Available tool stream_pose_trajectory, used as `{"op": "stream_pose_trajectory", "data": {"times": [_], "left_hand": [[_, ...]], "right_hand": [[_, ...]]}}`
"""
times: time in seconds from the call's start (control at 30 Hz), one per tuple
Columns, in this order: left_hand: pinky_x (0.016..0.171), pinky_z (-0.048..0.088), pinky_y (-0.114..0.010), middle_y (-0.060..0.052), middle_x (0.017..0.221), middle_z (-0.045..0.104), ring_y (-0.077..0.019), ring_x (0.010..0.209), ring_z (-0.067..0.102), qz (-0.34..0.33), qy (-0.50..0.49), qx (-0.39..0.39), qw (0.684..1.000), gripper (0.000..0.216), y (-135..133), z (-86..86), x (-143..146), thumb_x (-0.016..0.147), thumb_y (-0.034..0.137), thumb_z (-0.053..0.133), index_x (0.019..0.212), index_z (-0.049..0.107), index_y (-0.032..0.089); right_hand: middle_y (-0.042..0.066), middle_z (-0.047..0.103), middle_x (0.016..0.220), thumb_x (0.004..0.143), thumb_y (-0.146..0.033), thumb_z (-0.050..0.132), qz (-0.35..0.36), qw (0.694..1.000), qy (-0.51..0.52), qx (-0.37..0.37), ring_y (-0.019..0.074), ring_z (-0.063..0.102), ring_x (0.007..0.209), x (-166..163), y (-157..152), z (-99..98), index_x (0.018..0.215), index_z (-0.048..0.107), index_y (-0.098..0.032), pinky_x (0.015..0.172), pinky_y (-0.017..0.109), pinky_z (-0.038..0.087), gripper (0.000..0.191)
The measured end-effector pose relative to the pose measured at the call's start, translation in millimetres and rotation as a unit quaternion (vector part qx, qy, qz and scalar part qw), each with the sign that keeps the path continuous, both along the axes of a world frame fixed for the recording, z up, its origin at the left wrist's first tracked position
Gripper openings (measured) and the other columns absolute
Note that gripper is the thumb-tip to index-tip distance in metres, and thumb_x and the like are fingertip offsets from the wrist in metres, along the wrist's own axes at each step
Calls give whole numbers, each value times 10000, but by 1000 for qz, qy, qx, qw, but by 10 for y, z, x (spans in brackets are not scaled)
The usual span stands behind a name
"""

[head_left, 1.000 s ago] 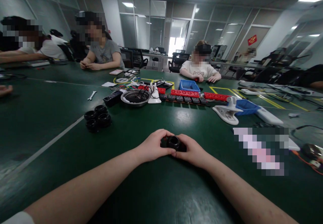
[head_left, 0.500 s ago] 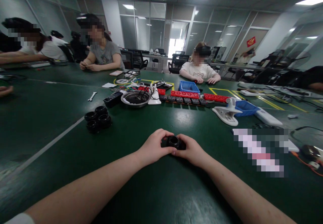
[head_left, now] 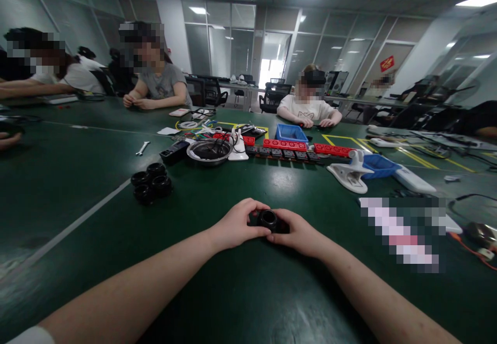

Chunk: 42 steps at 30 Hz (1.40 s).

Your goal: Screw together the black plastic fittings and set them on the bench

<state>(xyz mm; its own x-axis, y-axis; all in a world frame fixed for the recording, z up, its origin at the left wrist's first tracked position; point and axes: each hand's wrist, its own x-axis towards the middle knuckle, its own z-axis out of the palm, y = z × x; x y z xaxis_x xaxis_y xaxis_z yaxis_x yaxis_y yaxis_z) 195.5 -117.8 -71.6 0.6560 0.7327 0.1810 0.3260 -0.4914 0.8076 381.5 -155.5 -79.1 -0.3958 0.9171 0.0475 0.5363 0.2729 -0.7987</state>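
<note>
**Black ring between both hands, four more off to the left**

Black ring [head_left: 267, 225] at front centre, opening upward, on or just above the green bench [head_left: 209, 292]; cannot tell which. Gripped from the left by the left hand [head_left: 237, 225], thumb across the near side, fingers behind. Met from the right by the right hand [head_left: 297, 230], narrow, thumb tip close beside the other thumb. Dark patch [head_left: 284, 226] inside that curl: second piece or shadow, cannot tell.

Stage, as judged: one ring in grip, not yet let go. Any change made to it too small to read. Four black rings [head_left: 160, 190] bunched to the left, well apart, with no hand on them; finished or waiting, cannot tell.

Farther out: wrench [head_left: 143, 148], metal bowl [head_left: 209, 164], red strips [head_left: 285, 145], white clip stand [head_left: 351, 174]. Beyond these, seated co-workers [head_left: 163, 83].
</note>
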Motion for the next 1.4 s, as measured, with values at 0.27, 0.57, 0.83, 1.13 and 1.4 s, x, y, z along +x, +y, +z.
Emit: {"op": "stream_pose_trajectory", "data": {"times": [0.27, 0.57, 0.83, 1.13, 1.4], "left_hand": [[644, 418, -257, -15, 903, 526, -166, 793, 513, 28, 3, 2, 1000, 393, -8, -42, 18, 626, 264, 705, 986, 559, 200], [684, 418, -286, -15, 883, 525, -185, 814, 506, 122, 33, 60, 990, 322, -89, -31, 84, 637, 240, 679, 930, 557, 184], [638, 410, -264, -20, 898, 517, -158, 739, 483, 43, 52, 36, 997, 349, 10, -19, 54, 710, 233, 606, 1050, 532, 203], [654, 409, -265, -22, 939, 517, -164, 766, 485, 35, 54, 25, 998, 372, 3, -2, 39, 729, 252, 594, 1091, 515, 219], [639, 398, -252, -19, 922, 512, -158, 761, 478, 28, 40, 24, 999, 358, 7, -1, 36, 721, 226, 598, 1071, 527, 214]], "right_hand": [[-3, 559, 735, 652, -256, 653, -43, 999, -16, -24, 149, 520, 671, -33, 35, -59, 828, 532, -161, 573, 236, 389, 234], [7, 526, 662, 639, -475, 642, -192, 944, -241, 119, 140, 470, 586, -208, -72, -62, 712, 490, -174, 481, 229, 256, 345], [33, 580, 863, 626, -409, 693, -81, 979, -140, 127, 167, 530, 753, -53, -65, 11, 995, 533, -172, 614, 246, 376, 467], [36, 582, 829, 647, -359, 684, -68, 980, -149, 116, 165, 529, 732, -33, -52, 34, 986, 558, -155, 620, 254, 389, 415], [32, 579, 820, 650, -308, 681, -55, 983, -135, 110, 159, 521, 714, -24, -44, 36, 970, 561, -151, 615, 251, 395, 376]]}}
